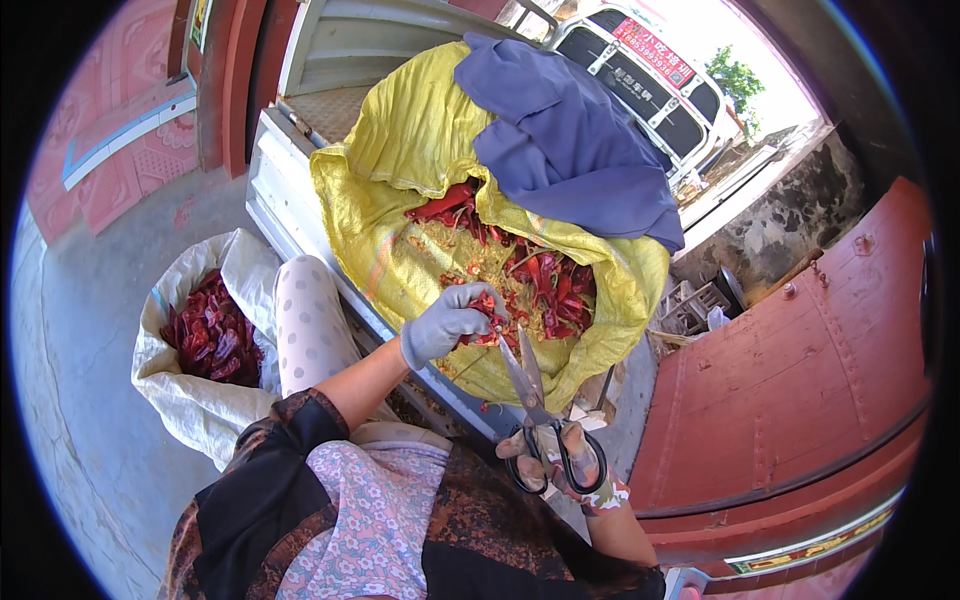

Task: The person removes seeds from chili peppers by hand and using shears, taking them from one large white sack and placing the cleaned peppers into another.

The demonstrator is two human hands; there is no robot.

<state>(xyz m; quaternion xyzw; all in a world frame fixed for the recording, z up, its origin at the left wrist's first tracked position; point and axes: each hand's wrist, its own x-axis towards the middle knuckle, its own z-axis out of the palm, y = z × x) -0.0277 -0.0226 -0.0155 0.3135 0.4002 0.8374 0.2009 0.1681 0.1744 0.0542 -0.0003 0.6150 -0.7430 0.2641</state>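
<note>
Your gloved left hand (pixel 445 325) pinches red chilli pieces (pixel 486 306) between its fingers, over the mouth of the yellow sack (pixel 365 225); how many, you cannot tell. Your right hand (pixel 552 450), in a patterned glove, has its fingers closed round the black handles of the scissors (pixel 523 382), whose parted blades point toward your left fingertips at the sack's near edge. Inside the sack lie more red chillies (pixel 562 290) and yellowish bits. A blue cloth (pixel 565 145) drapes its far side; left of it stands a white sack (pixel 155 350) holding dark red chillies (pixel 212 330).
</note>
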